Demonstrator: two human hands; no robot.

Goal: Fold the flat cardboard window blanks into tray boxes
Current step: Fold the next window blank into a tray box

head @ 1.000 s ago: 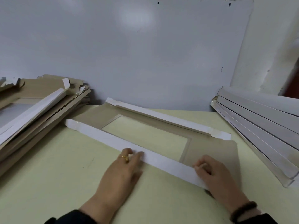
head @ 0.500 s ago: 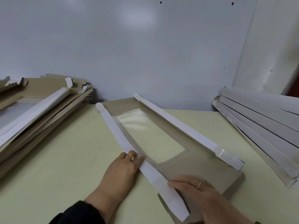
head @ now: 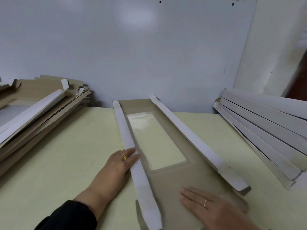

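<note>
A brown cardboard window blank (head: pixel 179 180) lies lengthwise on the pale table, pointing away from me. It has a clear film window (head: pixel 154 140) in its middle. Both long side flaps are folded up, white side out: the left flap (head: pixel 132 156) and the right flap (head: pixel 196 141). My left hand (head: pixel 116 170) lies flat on the table, its straight fingers touching the outside of the left flap. My right hand (head: pixel 214 208) rests flat with straight fingers on the blank's near brown panel.
A heap of brown and white cardboard pieces (head: pixel 36 117) sits at the left. A leaning stack of white flat blanks (head: pixel 269 135) fills the right side. A grey wall panel (head: pixel 126 52) stands right behind the table (head: pixel 58 163).
The blank has turned from lying crosswise to pointing away from me. My right hand has moved from the left flap onto the near brown panel. My left hand stayed at the left flap.
</note>
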